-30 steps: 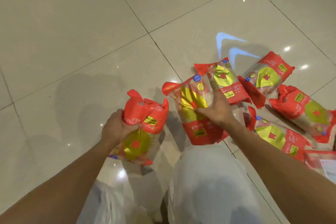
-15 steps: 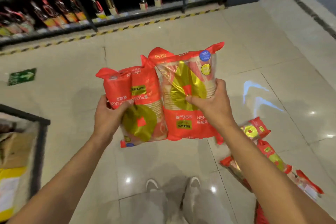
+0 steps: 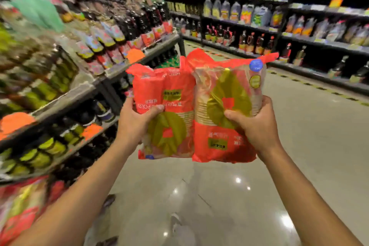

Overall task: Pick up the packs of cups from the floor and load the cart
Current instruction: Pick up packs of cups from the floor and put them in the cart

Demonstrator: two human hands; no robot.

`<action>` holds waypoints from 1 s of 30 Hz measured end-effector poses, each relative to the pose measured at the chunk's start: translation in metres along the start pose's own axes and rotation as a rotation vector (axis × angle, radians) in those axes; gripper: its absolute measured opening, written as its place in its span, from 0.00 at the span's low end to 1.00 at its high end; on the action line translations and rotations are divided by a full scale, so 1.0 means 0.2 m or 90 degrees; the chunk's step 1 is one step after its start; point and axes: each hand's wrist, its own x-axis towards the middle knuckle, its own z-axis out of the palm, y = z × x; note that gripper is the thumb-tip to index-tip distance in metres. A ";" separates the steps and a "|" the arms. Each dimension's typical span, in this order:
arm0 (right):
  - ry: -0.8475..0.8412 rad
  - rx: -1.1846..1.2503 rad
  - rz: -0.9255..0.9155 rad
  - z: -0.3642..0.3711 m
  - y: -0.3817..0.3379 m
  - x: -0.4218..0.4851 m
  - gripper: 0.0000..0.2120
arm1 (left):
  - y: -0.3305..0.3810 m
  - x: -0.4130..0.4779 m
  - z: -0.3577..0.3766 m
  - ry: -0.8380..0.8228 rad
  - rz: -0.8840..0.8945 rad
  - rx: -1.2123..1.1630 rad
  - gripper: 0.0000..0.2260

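Two red packs of cups with gold circles are held up side by side in front of me at chest height. My left hand [image 3: 137, 124] grips the left pack [image 3: 171, 110] by its left side, thumb across the front. My right hand [image 3: 257, 126] grips the right pack [image 3: 223, 90] by its right side; this pack carries a blue round sticker near its top. The two packs touch along their inner edges. The packs on the floor and the cart are out of view.
A shelf unit [image 3: 75, 90] full of bottles and pouches runs along my left, close by. Darker shelves [image 3: 299, 32] with bottles line the far side. Glossy tiled floor [image 3: 299, 166] stretches to the right. Red packages [image 3: 20, 211] blur at the lower left.
I lifted both packs off the floor and raised them. My view swung up and round from the floor to the shelf aisle; the floor packs dropped out of sight.
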 end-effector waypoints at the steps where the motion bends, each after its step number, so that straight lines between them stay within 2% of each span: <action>1: -0.040 0.008 -0.009 0.11 -0.03 -0.06 0.40 | 0.00 -0.06 -0.17 0.042 -0.011 0.008 0.24; 6: -0.237 0.030 -0.048 0.69 -0.18 -0.44 0.43 | -0.03 -0.41 -0.95 0.215 -0.076 0.031 0.36; 10: -0.349 0.038 -0.067 1.13 -0.26 -0.82 0.38 | -0.13 -0.72 -1.49 0.340 -0.099 0.023 0.35; 14: -0.454 0.021 -0.063 1.57 -0.27 -1.30 0.39 | -0.31 -1.06 -2.06 0.426 -0.139 0.030 0.31; 17: -0.511 0.024 -0.053 1.90 -0.23 -1.70 0.37 | -0.47 -1.30 -2.49 0.469 -0.180 0.046 0.31; 22: -0.590 0.011 -0.029 2.35 -0.18 -2.23 0.34 | -0.67 -1.59 -3.07 0.514 -0.257 0.074 0.41; 27: -0.615 -0.022 0.014 2.71 -0.16 -2.50 0.38 | -0.86 -1.66 -3.46 0.524 -0.296 0.052 0.42; 30: -0.618 -0.035 0.024 2.94 -0.13 -2.58 0.35 | -0.99 -1.61 -3.64 0.530 -0.325 0.030 0.41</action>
